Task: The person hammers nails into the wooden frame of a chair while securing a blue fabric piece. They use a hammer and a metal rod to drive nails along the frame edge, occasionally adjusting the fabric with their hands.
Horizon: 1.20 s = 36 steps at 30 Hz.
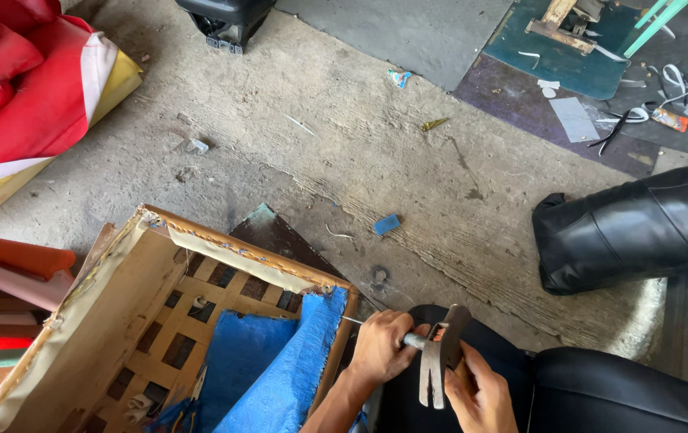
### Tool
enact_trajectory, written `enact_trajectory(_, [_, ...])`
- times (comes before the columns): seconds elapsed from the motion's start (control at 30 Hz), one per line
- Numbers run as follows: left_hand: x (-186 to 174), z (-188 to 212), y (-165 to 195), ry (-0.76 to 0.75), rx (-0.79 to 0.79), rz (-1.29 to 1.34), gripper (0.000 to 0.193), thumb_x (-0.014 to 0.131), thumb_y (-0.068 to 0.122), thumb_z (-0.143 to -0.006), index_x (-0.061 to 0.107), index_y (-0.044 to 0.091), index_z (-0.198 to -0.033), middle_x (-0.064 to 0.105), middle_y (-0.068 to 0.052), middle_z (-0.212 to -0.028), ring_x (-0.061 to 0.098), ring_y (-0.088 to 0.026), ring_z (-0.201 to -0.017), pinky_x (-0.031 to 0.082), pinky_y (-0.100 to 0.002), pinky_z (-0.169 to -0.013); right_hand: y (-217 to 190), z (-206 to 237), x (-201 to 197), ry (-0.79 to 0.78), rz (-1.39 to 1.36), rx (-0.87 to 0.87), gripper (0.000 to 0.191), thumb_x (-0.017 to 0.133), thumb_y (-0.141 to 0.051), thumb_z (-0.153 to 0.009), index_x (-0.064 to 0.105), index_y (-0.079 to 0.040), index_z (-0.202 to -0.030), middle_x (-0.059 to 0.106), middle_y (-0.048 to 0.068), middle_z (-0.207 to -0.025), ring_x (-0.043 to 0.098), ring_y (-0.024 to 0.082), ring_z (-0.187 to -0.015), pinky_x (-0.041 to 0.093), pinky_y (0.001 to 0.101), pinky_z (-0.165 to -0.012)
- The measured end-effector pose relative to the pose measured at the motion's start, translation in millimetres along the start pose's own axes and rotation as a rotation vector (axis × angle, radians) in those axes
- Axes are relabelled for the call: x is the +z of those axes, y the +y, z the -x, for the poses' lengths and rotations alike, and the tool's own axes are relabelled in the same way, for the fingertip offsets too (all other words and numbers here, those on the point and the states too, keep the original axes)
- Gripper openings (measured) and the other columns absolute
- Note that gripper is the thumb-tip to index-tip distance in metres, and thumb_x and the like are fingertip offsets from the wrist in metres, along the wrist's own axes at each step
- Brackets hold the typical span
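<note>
Two hands: both closed on tools, close together at the frame's right corner.
Left hand (381, 346): fist gripping thin metal rod (353, 321), tip against wooden corner.
Right hand (478, 394): wrapped around handle of grey steel claw hammer (438, 353), head beside left fist.
Wooden lattice seat frame (199, 297): tilted on concrete floor (344, 152); blue fabric (276, 369) hanging inside.
Black leather cushion (640, 228): right, well apart.
</note>
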<state>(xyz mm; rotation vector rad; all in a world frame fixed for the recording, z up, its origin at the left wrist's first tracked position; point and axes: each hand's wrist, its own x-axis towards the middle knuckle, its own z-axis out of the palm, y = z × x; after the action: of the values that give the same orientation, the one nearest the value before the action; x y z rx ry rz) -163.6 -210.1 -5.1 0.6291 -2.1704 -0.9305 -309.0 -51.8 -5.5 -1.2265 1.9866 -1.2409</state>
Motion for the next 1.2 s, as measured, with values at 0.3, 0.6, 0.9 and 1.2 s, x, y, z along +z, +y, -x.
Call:
enact_trajectory(0.3, [30.6, 15.1, -9.2, -0.107, 0.104, -0.081, 0.031, 0.075, 0.026, -0.088, 0.054, 0.009, -0.073, 0.059, -0.008, -0.069, 0.062, -0.031, -0.07, 0.047, -0.043, -0.068, 38.2, 20.0, -11.4, -0.012, -0.036, 0.122, 0.054, 0.069, -0.02, -0.088, 0.059, 0.008, -0.133, 0.075, 0.021, -0.109, 0.079, 0.024, -0.102, 0.06, 0.0346, -0.086])
enact_trajectory(0.6, [51.0, 25.3, -10.2, -0.239, 0.075, -0.16, 0.032, 0.074, 0.031, -0.093, 0.057, 0.009, -0.076, 0.063, -0.008, -0.071, 0.063, -0.03, -0.071, 0.047, -0.044, -0.068, 90.6, 42.1, -5.9, 0.016, -0.128, 0.174, 0.055, 0.07, -0.021, -0.089, 0.057, 0.006, -0.135, 0.075, 0.021, -0.114, 0.078, 0.022, -0.104, 0.058, 0.034, -0.092])
enact_trajectory(0.9, [69.4, 24.2, -18.3, -0.205, 0.077, -0.246, 0.027, 0.07, 0.032, -0.094, 0.061, 0.01, -0.081, 0.068, -0.012, -0.078, 0.067, -0.034, -0.079, 0.048, -0.048, -0.073, 28.9, 57.1, -0.5, 0.223, -0.24, 0.216, 0.035, 0.059, -0.013, -0.102, 0.062, 0.006, -0.131, 0.054, 0.007, -0.067, 0.047, 0.009, -0.048, 0.035, 0.0246, -0.042])
enact_trajectory(1.2, [90.3, 25.0, -9.1, -0.256, -0.062, -0.357, 0.022, 0.075, 0.032, -0.079, 0.068, 0.012, -0.085, 0.072, -0.007, -0.086, 0.069, -0.028, -0.089, 0.049, -0.043, -0.081, -17.0, 51.4, -3.0, 0.258, -0.247, 0.141, 0.022, 0.057, -0.006, -0.107, 0.059, 0.008, -0.124, 0.056, 0.002, -0.079, 0.049, 0.006, -0.055, 0.038, 0.0212, -0.046])
